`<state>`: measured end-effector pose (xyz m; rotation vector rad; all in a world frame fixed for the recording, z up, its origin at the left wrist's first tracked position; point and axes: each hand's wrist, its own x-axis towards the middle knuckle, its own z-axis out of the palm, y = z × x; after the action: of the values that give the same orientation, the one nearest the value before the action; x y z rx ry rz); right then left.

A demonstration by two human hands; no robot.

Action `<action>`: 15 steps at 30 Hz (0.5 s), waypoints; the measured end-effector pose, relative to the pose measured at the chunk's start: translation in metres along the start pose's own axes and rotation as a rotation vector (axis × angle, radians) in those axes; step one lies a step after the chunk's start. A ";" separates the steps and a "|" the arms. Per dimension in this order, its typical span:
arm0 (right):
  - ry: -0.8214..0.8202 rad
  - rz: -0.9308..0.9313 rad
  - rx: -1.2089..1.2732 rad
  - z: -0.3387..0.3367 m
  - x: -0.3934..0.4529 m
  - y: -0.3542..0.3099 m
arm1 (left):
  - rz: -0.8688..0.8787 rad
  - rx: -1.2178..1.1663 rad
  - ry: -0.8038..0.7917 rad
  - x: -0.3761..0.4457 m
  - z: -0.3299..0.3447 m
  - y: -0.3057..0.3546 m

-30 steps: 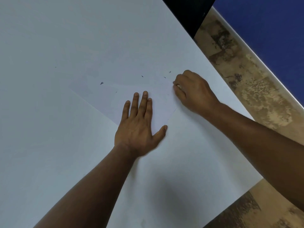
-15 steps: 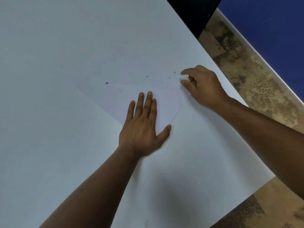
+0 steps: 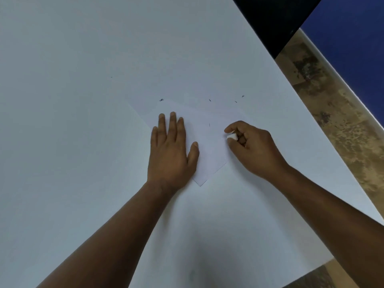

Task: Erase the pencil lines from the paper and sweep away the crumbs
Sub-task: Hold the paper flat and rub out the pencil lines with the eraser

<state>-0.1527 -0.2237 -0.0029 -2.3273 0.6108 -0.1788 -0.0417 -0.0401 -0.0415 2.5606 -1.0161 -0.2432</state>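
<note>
Right hand pinches, seemingly, eraser on paper

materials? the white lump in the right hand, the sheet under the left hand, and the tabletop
Eraser: looks like soft white rubber or vinyl, matte, with rounded worn corners; pinched by the right hand.
Paper: thin matte white sheet with a crisp corner, lying flat under the left hand.
Table: smooth pale surface with a faint sheen, possibly laminate; the core cannot be told.

white table, paper sheet on it (dark crumbs around)
</note>
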 end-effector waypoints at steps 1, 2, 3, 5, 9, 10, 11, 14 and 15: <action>-0.008 0.034 0.015 0.001 -0.004 -0.001 | -0.018 0.027 -0.028 -0.003 0.000 -0.004; -0.020 0.058 0.025 0.002 -0.008 -0.002 | -0.019 0.051 -0.058 -0.006 0.001 -0.008; -0.032 0.062 0.022 0.004 -0.013 -0.004 | -0.002 0.082 -0.087 -0.009 0.001 -0.011; -0.041 -0.003 0.012 0.009 -0.022 -0.012 | 0.050 0.155 -0.132 -0.015 0.002 -0.016; -0.126 -0.228 0.005 0.027 -0.025 -0.032 | 0.118 0.211 -0.179 -0.021 0.001 -0.023; -0.175 -0.277 -0.017 0.032 -0.024 -0.036 | 0.127 0.217 -0.183 -0.021 0.000 -0.023; -0.218 -0.330 -0.053 0.035 -0.022 -0.038 | 0.135 0.226 -0.183 -0.021 0.000 -0.024; -0.258 -0.462 -0.225 0.036 -0.011 -0.037 | 0.136 0.231 -0.166 -0.021 0.002 -0.024; -0.247 -0.467 -0.289 0.033 -0.002 -0.034 | 0.131 0.228 -0.158 -0.021 0.002 -0.023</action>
<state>-0.1323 -0.1811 -0.0044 -2.6877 -0.0403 -0.0134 -0.0433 -0.0105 -0.0528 2.6961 -1.3344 -0.3147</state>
